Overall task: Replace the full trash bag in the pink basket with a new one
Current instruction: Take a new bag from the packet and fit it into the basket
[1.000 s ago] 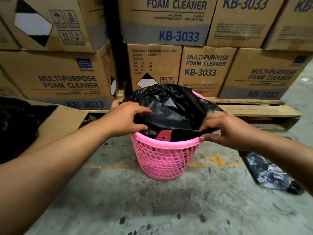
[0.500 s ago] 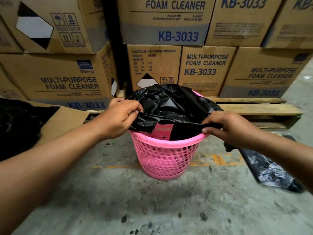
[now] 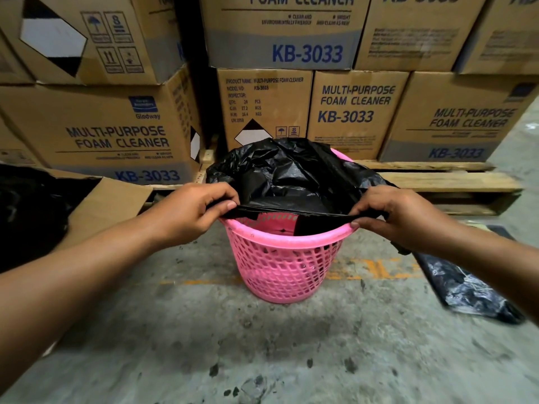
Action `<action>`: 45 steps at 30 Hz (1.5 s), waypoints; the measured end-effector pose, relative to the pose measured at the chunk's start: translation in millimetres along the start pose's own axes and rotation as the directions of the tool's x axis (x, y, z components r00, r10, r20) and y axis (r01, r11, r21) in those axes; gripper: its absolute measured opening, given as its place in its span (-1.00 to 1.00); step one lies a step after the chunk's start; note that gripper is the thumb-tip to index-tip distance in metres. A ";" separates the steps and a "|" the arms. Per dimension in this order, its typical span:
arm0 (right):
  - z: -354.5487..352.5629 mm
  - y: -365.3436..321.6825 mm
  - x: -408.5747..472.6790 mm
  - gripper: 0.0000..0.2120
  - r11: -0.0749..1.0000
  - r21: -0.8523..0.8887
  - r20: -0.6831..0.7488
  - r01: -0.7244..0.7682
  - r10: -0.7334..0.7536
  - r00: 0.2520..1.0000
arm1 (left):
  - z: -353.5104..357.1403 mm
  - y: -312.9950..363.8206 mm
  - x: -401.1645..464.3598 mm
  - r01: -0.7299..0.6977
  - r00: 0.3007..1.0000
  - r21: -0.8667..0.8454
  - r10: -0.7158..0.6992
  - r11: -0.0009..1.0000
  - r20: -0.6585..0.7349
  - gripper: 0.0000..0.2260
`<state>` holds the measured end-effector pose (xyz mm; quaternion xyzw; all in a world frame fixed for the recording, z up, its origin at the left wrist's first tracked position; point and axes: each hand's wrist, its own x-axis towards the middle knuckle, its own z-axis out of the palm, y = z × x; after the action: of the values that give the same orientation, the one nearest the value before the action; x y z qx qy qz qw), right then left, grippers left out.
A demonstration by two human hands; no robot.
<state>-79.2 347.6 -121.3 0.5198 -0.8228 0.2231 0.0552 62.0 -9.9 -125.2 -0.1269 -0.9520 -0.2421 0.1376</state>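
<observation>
Two hands at 1 pink basket (image 3: 284, 266), which stands upright on concrete floor (image 3: 262, 354), approx. centre, just in front of wooden pallet (image 3: 437, 182).
Item 1: black trash bag (image 3: 291, 173), loose in basket mouth, crumpled, draped over far rim; near edge pulled taut btwn both hands just above near rim.
Item 2: left hand (image 3: 189, 214), fingers curled, thumb + forefinger pinching bag edge at left side of rim.
Item 3: right hand (image 3: 399, 217), fingers curled, thumb pressed under, pinching bag edge at right side of rim.
Item 4: second black bag (image 3: 466, 290), flat on floor, right of basket, partly under right forearm.
Item 5: stacked cartons (image 3: 355, 112), marked "MULTI-PURPOSE FOAM CLEANER KB-3033", on pallet behind basket.
Item 6: open carton flap (image 3: 116, 199) w/ dark plastic (image 3: 26, 217), floor's left edge.
</observation>
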 end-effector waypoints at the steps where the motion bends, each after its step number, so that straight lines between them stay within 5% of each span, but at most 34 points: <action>1: 0.8 0.0 -1.5 -0.87 1.000 0.010 -0.003 0.011 -0.011 1.000 | 0.9 0.7 -1.3 -0.026 1.000 0.029 0.026 0.999 -0.008 -0.92; 7: 6.6 2.0 -7.7 -0.88 0.996 -0.051 -0.014 0.072 -0.073 0.997 | 15.2 0.2 -14.4 -0.165 0.984 0.235 0.143 0.958 0.109 -0.70; 12: 13.1 6.5 -10.1 -0.91 0.984 -0.140 -0.074 0.110 -0.121 0.990 | 20.6 -2.2 -15.1 -0.213 0.968 0.405 0.249 0.889 -0.037 -0.80; 18: 17.8 10.6 -20.9 -0.86 0.962 -0.200 -0.013 0.189 -0.195 0.981 | 30.9 -8.6 -28.3 -0.329 0.942 0.282 0.334 0.901 0.032 -0.79; 27: 22.4 -1.5 -13.9 -0.70 0.909 -0.383 0.042 0.166 -0.162 0.986 | 27.5 -4.8 -31.5 -0.348 0.937 0.465 0.309 0.814 0.161 -0.68; 31: 11.6 -2.5 -15.7 -0.68 0.980 -0.168 -0.074 0.110 -0.124 0.990 | 18.3 -4.4 -30.8 -0.339 0.931 0.379 0.364 0.861 0.008 -0.60; 34: 4.4 -0.7 -3.3 -0.70 0.992 0.114 -0.275 -0.062 0.092 0.957 | 11.9 -7.0 -8.9 -0.093 0.966 0.234 0.144 0.968 -0.212 -0.57; 36: 3.3 8.7 20.2 -0.68 0.952 0.147 -0.281 -0.267 0.299 0.912 | 12.3 -13.0 12.8 0.121 0.958 0.135 -0.080 0.983 -0.275 -0.49; 40: 15.1 37.6 63.5 -0.38 0.812 0.041 0.008 -0.582 0.583 0.813 | 30.6 -29.7 35.2 0.382 0.924 0.009 -0.382 0.924 -0.034 -0.15; 45: 36.7 66.2 80.2 -0.17 0.661 0.228 0.143 -0.715 0.704 0.696 | 41.6 -38.6 28.5 0.429 0.903 -0.046 -0.429 0.902 0.011 -0.04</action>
<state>-168.7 289.2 -148.7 0.1651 -0.9232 0.3242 -0.1237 15.3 -17.2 -167.6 0.0825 -0.9506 -0.2888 0.0777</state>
